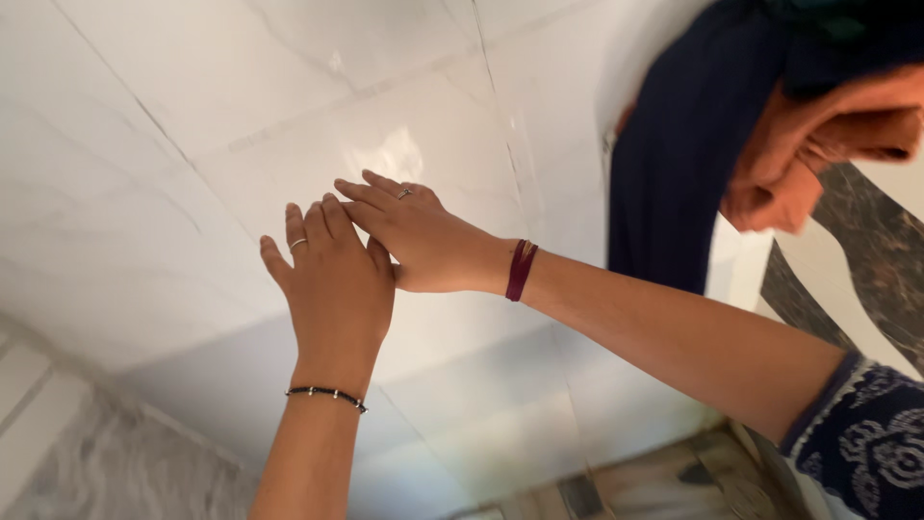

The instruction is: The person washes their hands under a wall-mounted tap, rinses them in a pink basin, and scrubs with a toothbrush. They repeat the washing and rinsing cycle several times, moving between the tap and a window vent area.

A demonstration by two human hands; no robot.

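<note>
Grip: neither hand is holding anything; left hand [337, 289] and right hand [423, 241] are pressing open palms flat, fingers overlapping, on the white marble wall tile [173, 116] | Nearby: navy cloth [674, 164] and orange cloth [808, 154] are hanging at the tile's right edge | Progress: cannot tell; no change is showing on the tile.

No packages, labels, signs or screens — none.

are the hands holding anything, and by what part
Nothing is held. The left hand and right hand lie flat, fingers spread, against the white tiled wall, overlapping.
</note>
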